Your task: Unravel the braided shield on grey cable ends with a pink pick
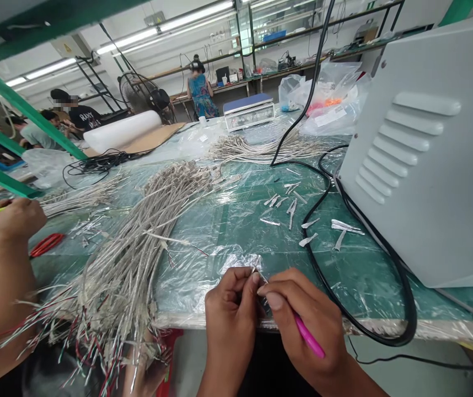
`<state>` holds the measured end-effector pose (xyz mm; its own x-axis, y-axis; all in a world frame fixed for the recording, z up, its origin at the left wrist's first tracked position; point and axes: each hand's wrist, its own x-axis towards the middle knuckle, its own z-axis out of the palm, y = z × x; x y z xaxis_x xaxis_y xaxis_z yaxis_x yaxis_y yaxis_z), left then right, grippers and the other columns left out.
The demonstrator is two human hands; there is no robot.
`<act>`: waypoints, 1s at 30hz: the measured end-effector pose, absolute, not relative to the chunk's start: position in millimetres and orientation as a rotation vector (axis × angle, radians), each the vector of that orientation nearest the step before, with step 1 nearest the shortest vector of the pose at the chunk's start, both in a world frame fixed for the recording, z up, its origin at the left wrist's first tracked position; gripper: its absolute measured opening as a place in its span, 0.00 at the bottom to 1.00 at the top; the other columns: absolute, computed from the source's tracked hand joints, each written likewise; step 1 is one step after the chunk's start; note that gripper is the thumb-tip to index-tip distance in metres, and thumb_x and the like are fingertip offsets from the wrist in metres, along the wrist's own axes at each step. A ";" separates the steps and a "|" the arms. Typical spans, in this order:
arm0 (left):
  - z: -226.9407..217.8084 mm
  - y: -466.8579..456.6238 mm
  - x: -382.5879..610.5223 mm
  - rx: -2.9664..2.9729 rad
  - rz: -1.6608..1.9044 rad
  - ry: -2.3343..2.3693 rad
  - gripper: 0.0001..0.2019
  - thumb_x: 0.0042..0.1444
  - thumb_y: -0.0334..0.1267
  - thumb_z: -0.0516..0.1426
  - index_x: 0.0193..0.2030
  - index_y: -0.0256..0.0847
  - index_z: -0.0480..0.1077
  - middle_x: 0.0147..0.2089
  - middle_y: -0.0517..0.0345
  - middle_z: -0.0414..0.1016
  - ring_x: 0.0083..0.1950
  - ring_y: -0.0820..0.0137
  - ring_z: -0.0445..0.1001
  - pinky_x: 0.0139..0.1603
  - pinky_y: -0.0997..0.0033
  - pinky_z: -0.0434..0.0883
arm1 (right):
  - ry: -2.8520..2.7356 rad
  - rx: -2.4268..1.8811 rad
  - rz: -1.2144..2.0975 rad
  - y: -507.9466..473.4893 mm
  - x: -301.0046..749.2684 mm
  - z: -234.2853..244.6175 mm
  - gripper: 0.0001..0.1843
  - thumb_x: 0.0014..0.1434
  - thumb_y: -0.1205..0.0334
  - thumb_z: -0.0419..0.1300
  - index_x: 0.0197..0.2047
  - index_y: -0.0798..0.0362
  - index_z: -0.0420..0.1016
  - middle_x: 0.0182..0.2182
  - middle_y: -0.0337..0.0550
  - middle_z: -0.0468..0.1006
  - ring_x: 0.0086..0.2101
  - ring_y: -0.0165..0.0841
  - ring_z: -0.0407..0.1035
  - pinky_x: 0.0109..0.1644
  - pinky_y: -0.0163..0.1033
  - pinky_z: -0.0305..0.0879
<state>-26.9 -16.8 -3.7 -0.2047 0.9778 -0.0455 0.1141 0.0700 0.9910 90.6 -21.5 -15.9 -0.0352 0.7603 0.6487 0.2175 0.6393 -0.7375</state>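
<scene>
Your left hand [230,309] pinches a thin foil-wrapped wire end [259,271] at the near edge of the desk [240,226]; your right hand [302,314] meets it, fingertips closed on the same wire, with a pink tool [308,337] gripped in the palm.

Desk surface: green mat under wrinkled clear plastic sheeting. Left of your hands a large bundle of grey wires [137,248] lies diagonally, its red, green and white cores hanging over the near edge. Small foil scraps [290,209] are scattered on the mat beyond your hands. A black cable [344,298] loops around them and runs along the base of a grey louvred machine housing [430,160] on the right.

At far left a co-worker's hand [11,220] holds a yellow-green tool; red-handled cutters [46,243] lie just beside it.

Room: a second wire bundle [257,148], a scale [250,111] and plastic bags [327,99] at the far end; a white roll [123,130] on cardboard; green frame struts [25,110] at left; fluorescent tubes overhead; other people at benches behind.
</scene>
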 end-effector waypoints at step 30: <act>-2.6 -15.7 -27.2 1.110 1.259 1.392 0.09 0.55 0.39 0.62 0.27 0.37 0.71 0.23 0.62 0.69 0.26 0.75 0.64 0.28 0.78 0.63 | -1.670 -0.683 0.547 -20.0 98.2 -12.0 0.08 0.64 0.72 0.55 0.42 0.57 0.75 0.34 0.47 0.76 0.36 0.33 0.72 0.40 0.37 0.73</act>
<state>-27.2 -15.7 -2.6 -0.1647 0.9844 -0.0612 0.0376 0.0683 0.9970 98.2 -20.0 -12.0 -0.1372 0.6962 0.7046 0.1444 0.7178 -0.6812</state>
